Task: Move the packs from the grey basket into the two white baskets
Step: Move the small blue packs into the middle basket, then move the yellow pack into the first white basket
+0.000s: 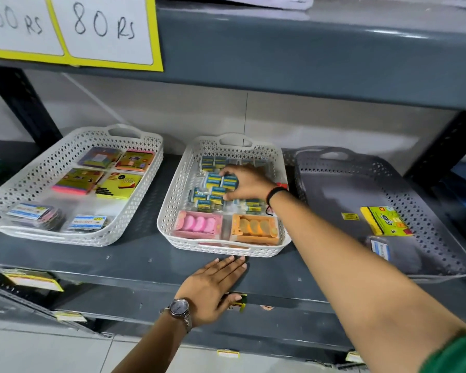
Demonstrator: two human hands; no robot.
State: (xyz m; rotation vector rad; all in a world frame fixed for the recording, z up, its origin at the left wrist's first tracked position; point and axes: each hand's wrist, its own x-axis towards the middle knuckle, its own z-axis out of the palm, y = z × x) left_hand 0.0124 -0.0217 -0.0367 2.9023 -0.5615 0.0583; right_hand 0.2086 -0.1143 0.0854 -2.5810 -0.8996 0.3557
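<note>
The grey basket [441, 211] sits at the right of the shelf, holding a yellow-green pack [384, 220], a small yellow pack [349, 216] and a clear pack [379, 250]. The middle white basket [178, 184] holds several blue packs, a pink pack [198, 224] and an orange pack [254, 228]. My right hand [246, 183] reaches into it, fingers closed around a blue pack [228, 183] among the others. My left hand [213, 289] lies flat and open on the shelf edge in front of that basket. The left white basket [38, 179] holds colourful packs.
An upper grey shelf [307, 49] hangs low over the baskets, with price signs [92, 28] at its left. Dark uprights stand at both back corners. Price tags line the shelf's front edge [145, 281]. Tiled floor lies below.
</note>
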